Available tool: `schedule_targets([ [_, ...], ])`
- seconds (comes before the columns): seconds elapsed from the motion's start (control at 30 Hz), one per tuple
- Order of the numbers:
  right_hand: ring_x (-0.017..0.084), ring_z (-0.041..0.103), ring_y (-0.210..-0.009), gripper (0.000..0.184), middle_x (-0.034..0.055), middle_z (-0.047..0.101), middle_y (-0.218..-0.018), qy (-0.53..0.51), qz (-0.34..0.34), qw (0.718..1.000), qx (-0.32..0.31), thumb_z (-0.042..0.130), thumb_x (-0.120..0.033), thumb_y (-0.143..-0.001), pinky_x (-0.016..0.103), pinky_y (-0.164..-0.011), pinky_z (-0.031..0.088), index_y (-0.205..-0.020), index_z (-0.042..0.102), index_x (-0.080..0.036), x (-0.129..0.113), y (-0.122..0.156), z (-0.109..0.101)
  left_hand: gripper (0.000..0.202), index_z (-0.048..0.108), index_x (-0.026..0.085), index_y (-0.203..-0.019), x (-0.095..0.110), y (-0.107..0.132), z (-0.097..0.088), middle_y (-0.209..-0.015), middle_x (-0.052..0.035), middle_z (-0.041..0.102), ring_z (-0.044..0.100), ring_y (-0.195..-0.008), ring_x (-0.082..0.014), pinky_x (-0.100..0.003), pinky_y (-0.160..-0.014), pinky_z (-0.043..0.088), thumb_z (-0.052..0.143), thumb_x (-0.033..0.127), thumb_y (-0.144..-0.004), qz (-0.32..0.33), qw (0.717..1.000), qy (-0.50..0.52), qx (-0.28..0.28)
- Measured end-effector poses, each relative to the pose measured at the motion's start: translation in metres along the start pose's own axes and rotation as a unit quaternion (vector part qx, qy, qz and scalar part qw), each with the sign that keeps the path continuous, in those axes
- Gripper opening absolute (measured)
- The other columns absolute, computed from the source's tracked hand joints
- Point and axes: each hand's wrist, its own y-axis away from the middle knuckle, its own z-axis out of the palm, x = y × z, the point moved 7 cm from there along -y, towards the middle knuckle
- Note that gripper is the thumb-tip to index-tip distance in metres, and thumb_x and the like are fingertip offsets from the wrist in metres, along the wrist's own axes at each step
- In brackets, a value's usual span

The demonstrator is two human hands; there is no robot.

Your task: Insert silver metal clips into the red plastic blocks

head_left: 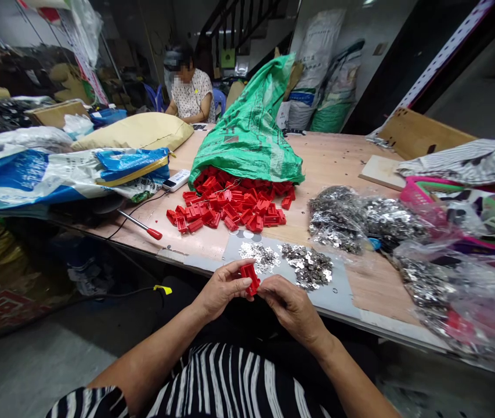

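Note:
A small red plastic housing (250,278) is held up above the table's front edge. My left hand (226,286) grips it between the thumb and fingers. At its right lower end, the fingers of my right hand (289,303) are pinched together, touching or almost touching it; whatever they hold is hidden. Behind the hands, on a grey mat (336,290), lie two piles of small metal pieces, a lighter pile (259,255) and a darker pile (307,267). Farther back, many red housings (230,203) spill from the mouth of a green woven sack (247,136).
Clear bags of metal parts (338,217) and a pink basket (421,197) stand on the right. On the left lie a blue-white sack (33,174), a red-tipped lever (154,233) and a white device (176,180). A co-worker (192,93) sits across the table.

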Motion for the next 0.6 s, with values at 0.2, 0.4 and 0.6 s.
schedule_targets([
  [0.2, 0.015, 0.061, -0.076, 0.012, 0.0037, 0.065, -0.083, 0.018, 0.016, 1.0, 0.005, 0.052, -0.014, -0.091, 0.027, -0.069, 0.051, -0.093, 0.06, -0.022, -0.0017, -0.0002, -0.001, 0.052, 0.06, 0.018, -0.122, 0.0006, 0.0011, 0.0002, -0.088, -0.0047, 0.063, 0.06, -0.07, -0.0121, -0.027, -0.067, 0.052, 0.075, 0.025, -0.072, -0.001, 1.0, -0.016, -0.001],
  [0.4, 0.016, 0.061, -0.079, 0.016, 0.0045, 0.065, -0.086, 0.031, -0.017, 0.999, -0.006, 0.048, -0.013, -0.092, 0.029, -0.071, 0.051, -0.097, 0.059, -0.023, -0.0026, 0.0022, 0.0003, 0.05, 0.062, 0.019, -0.12, -0.0016, 0.0002, -0.0006, -0.09, -0.0046, 0.062, 0.06, -0.073, -0.0126, -0.027, -0.066, 0.052, 0.075, 0.024, -0.072, -0.004, 1.0, -0.003, 0.003],
  [0.6, 0.016, 0.061, -0.083, 0.016, 0.0039, 0.064, -0.09, 0.017, 0.008, 0.999, -0.031, 0.051, -0.015, -0.092, 0.028, -0.074, 0.05, -0.1, 0.06, -0.025, 0.0058, 0.0051, 0.003, 0.052, 0.06, 0.018, -0.122, -0.0035, 0.0008, 0.0008, -0.087, -0.0041, 0.063, 0.059, -0.068, -0.0112, -0.027, -0.067, 0.051, 0.074, 0.025, -0.073, 0.001, 1.0, -0.028, -0.009],
])
